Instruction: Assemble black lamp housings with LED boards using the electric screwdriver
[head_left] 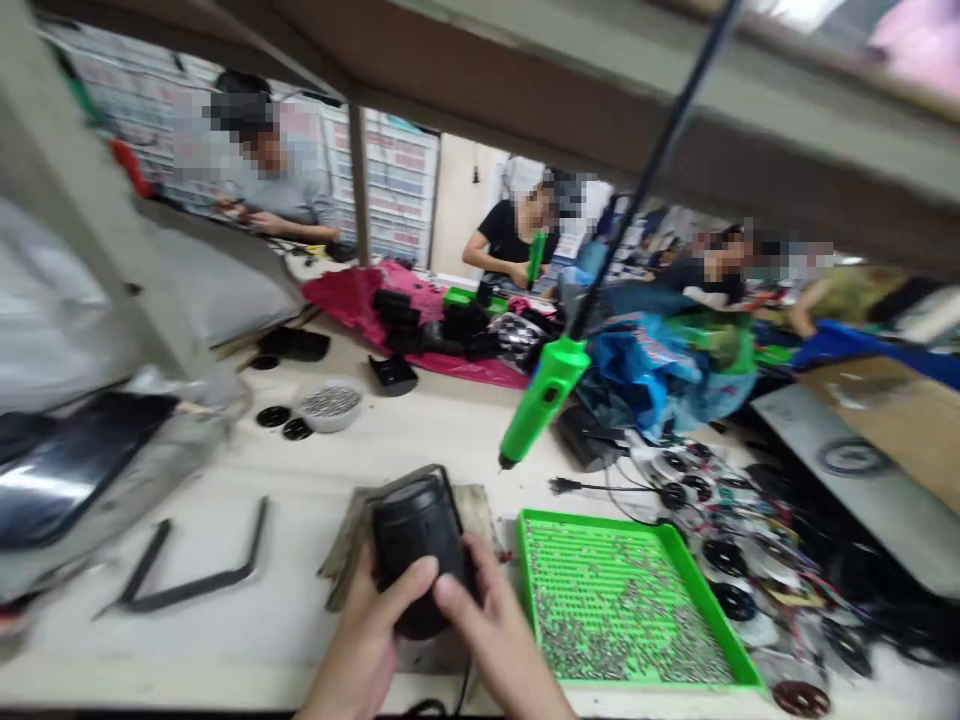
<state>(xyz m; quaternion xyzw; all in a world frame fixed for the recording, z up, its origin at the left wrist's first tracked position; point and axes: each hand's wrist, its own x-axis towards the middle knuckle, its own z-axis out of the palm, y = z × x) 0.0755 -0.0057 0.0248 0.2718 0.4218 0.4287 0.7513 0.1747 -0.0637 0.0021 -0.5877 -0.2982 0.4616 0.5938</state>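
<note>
Both my hands grip a black plastic housing point(417, 530) with rounded edges, held over a folded cloth point(346, 545) near the table's front edge. My left hand point(367, 630) wraps its left side, thumb on top. On the right side, my right hand point(499, 625) is closed round it, its thumb beside the other thumb. A dark cord point(466, 680) runs below the housing, between my wrists. Just beyond hangs a green electric screwdriver point(546, 400), tip down. A green tray point(600, 520) with many small screws lies right of my right hand.
A bowl of small metal parts point(330, 402) and black discs point(273, 416) stand at the back left. A black U-shaped bracket point(195, 588) lies left. Motors and wires point(724, 555) pile up at right, near a plug point(566, 486). Several co-workers sit beyond the overhead shelf point(600, 100).
</note>
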